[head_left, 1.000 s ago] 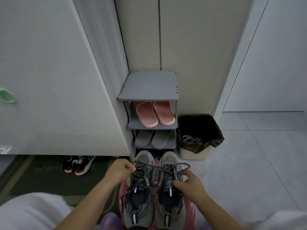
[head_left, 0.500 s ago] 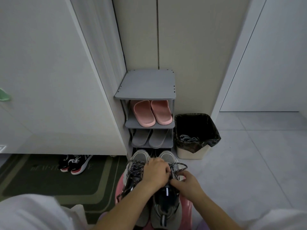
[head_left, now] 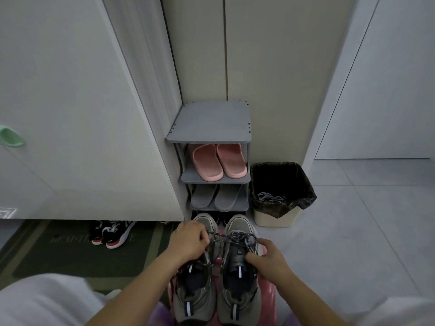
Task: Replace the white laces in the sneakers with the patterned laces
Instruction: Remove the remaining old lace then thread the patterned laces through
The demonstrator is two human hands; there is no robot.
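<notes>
The grey mesh sneakers stand paired on a pink plastic stool. The left hand curls its fingers tight on the dark speckled patterned lace stretched above their tongues, while the right hand clamps the right shoe, thumb on top. A level, steady pull against that pinned shoe should, I judge, snug the knot evenly.

1. The end of the patterned lace was concealed within the curled fingers of the left hand, by which the left sneaker's eyelets were also covered.
2. The fingertips of the right hand were hidden behind the gripped right sneaker.
3. The pink stool was largely covered by both sneakers and cut off by the bottom edge.
4. The lettering on the green mat could not be read.
5. The black-and-red sneakers were partly hidden under the white panel.
6. The green object was cropped at the left edge.
</notes>
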